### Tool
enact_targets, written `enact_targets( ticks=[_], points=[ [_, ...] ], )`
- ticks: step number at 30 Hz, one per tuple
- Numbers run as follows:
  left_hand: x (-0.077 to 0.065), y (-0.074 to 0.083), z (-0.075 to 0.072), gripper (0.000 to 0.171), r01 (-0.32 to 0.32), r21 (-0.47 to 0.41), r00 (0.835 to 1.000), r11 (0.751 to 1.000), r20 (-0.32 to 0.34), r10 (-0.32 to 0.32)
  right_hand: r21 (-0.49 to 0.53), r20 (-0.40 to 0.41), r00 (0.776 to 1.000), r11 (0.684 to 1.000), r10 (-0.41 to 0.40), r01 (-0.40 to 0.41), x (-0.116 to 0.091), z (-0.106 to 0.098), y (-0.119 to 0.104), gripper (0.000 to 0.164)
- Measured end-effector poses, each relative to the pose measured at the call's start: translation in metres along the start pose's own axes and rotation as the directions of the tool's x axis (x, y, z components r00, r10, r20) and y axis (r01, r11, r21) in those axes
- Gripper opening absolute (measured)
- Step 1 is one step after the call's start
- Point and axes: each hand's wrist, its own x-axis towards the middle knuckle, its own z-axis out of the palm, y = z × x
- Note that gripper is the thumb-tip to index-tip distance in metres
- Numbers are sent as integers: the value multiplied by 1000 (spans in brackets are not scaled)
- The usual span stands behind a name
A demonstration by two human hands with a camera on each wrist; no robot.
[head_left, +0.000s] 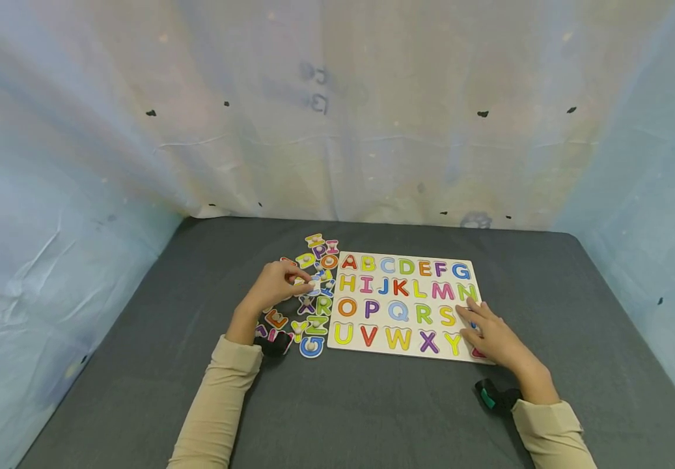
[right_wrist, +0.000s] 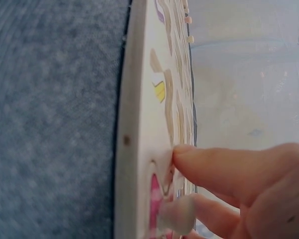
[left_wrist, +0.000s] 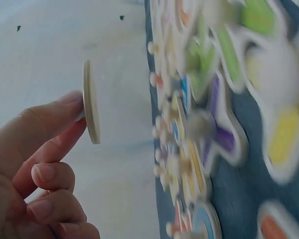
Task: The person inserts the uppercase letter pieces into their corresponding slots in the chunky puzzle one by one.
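Wooden piece (left_wrist: 91,107) — between left fingers (left_wrist: 45,119)

A dark grey tabletop (head_left: 407,417) with rounded back corners widens toward the viewer. Along its back edge rises a pale, creased sheet (head_left: 401,91), beige-grey with bluish and pinkish tints. A thin wrinkle (head_left: 372,137) runs across the sheet, and faint dark marks (head_left: 319,103) resembling writing sit above the middle of the back edge. Small black patches (head_left: 482,114) dot it, and a grey smudge (head_left: 476,220) lies near the right back corner. Light blue sheets line the left edge (head_left: 73,273) and right edge (head_left: 647,195); soft light gleams on the left one's folds.
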Motion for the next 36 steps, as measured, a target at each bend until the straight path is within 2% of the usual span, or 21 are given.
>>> enact_targets(
  ticks=[11, 17, 25, 30, 36],
  points=[
    [26, 26, 25, 17, -40, -70, 999, 997, -5, 40, 0, 2, 1000, 1000, -2, 2, 0, -2, -1, 58],
    [41, 41, 42, 17, -58, -86, 998, 995, -4, 57, -16, 3, 1000, 1000, 16, -16, 1, 0, -2, 65],
    [63, 51, 64, 18, -10, -69, 1000, 998, -13, 9, 11, 17, 998, 998, 54, -54, 0, 1, -6, 78],
    [74, 55, 76, 19, 2, -67, 1000, 998, -22, -3, -16, 4, 998, 998, 56, -56, 0, 2, -6, 87],
    [87, 58, 88, 19, 56, -151, 998, 987, -6, -57, -3, -11, 999, 1000, 31, -31, -2, 3, -5, 94]
  ],
)
